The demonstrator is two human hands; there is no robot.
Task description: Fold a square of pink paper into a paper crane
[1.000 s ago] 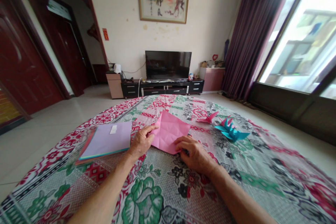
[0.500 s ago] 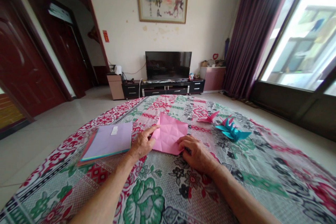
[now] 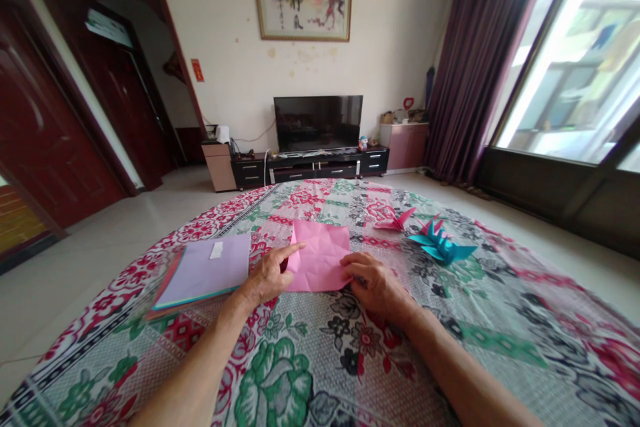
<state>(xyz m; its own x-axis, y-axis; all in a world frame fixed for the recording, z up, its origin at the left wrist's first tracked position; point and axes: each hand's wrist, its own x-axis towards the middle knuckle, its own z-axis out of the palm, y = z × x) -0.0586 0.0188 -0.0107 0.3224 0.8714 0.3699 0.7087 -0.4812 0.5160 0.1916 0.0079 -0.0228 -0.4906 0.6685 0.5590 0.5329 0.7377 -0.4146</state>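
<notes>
A creased pink square of paper lies on the patterned tablecloth in front of me. My left hand holds its left edge between thumb and fingers, with the index finger stretched over the paper. At the lower right edge, my right hand grips the sheet with curled fingers. To the left rests a stack of coloured paper, lavender on top, with a small white label. Folded teal paper cranes and a pink folded crane sit to the right.
The round table's floral tablecloth reaches out on all sides. Beyond it stand a low black cabinet with a television, a purple curtain and a window at the right, and dark red doors at the left.
The pink paper has turned slightly and now lies squarer to me, a little further left. Both hands remain on it. The camera view has shifted slightly.
</notes>
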